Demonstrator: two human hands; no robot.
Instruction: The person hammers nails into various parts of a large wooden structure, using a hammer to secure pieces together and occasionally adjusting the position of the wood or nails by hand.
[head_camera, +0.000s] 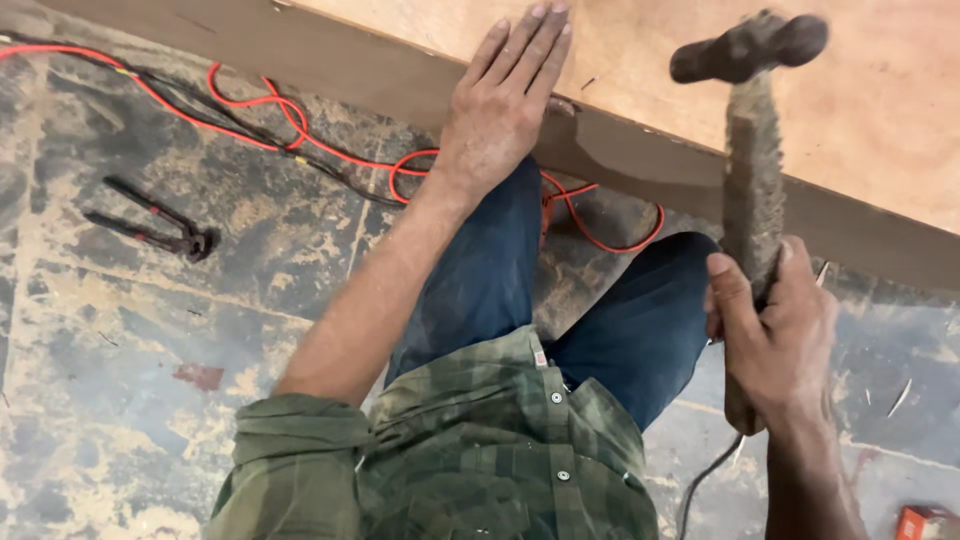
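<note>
The right hand (785, 335) forms a closed grip, clamped around the lower part of the rough, dust-coated wooden handle of a dark-headed hammer (752, 150). The handle stands nearly upright above this grip, and the blurred dark metal head sits at its top, over the pale plywood sheet (880, 110). The butt end of the handle projects just below the hand.

The left hand (500, 110) holds nothing. Its grip is apart: the fingers (530, 40) lie straight and close together, flat on the plywood sheet, with the heel of the hand over the dark brown wooden edge strip (380, 75) that borders the sheet. This strip runs diagonally from beside the left hand down past the hammer handle.

Below the left hand, the person's legs in dark blue trousers (490, 270) stand over a stained, dusty concrete floor (130, 400). A green checked shirt (480, 450) covers the torso between the two forearms.

A red and black paired cable (250, 125) lies in loops on the floor, to the left of the left hand and passing beneath it along the strip. Well apart from the left hand, further left, a pair of black pincers (155, 225) lies on the floor with its handles spread. Near the right forearm, a small red object (925, 522) shows at the frame corner.
</note>
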